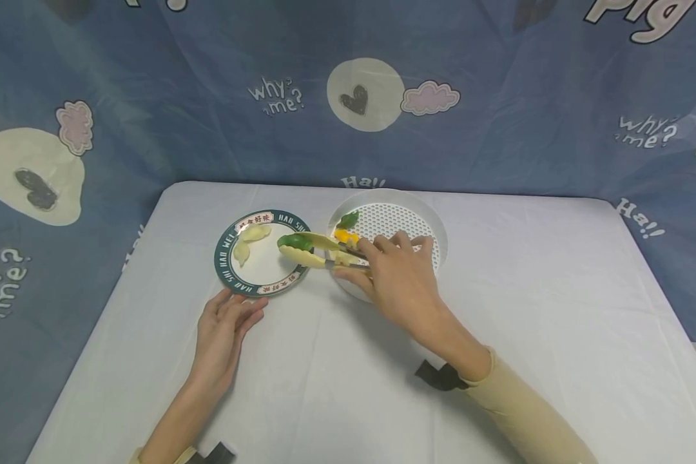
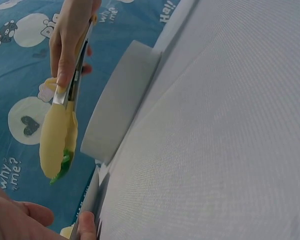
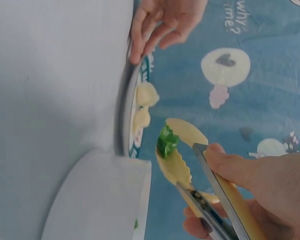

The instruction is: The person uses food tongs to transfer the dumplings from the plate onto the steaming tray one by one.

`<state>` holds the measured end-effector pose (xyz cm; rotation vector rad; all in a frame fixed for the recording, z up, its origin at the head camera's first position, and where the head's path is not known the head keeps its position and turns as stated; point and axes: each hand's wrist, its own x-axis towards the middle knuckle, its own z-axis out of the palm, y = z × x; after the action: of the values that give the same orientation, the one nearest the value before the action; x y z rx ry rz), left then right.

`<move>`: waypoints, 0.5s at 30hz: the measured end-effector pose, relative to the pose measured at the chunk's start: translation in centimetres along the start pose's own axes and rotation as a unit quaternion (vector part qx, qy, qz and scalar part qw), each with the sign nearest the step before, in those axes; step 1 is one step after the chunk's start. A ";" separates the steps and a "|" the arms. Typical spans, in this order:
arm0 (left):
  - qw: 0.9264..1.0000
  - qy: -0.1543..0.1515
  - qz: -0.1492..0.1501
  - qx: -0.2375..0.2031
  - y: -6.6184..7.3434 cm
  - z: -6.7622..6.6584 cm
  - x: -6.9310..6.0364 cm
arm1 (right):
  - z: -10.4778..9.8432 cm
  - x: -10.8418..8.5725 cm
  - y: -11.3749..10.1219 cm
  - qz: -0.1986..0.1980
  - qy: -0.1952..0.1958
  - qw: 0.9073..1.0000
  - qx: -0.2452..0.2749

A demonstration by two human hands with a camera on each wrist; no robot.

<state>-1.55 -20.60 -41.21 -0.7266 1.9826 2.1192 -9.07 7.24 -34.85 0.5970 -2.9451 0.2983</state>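
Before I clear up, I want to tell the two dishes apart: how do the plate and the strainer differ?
Rim: the plate has a green lettered border; the strainer's is plain.
Base: the plate's centre is solid, while the strainer's is full of holes.
Sides: the plate is shallow; the strainer has taller walls.
Contents: the plate holds two pale yellow pieces; the strainer has a green piece showing.
Both are round.

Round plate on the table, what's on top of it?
On the plate lie two pale yellow pieces. The tongs in the right hand hold a green piece above its right side; from the head view, whatever they cover there cannot be seen.
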 end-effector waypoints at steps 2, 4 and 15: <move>1.000 -0.001 0.000 0.000 0.0 0.0 0.0 | -0.1 -0.1 0.3 0.000 0.002 1.000 -0.002; 1.000 -0.001 0.000 -0.002 0.0 0.0 0.0 | -0.2 -0.2 0.6 0.001 0.005 1.000 -0.006; 1.000 -0.002 -0.002 0.004 0.0 0.0 0.0 | -1.1 -0.4 2.4 0.015 0.016 1.000 -0.015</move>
<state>-1.58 -20.60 -41.23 -0.7234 1.9848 2.1060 -9.58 9.79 -34.25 0.5393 -2.9248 0.2647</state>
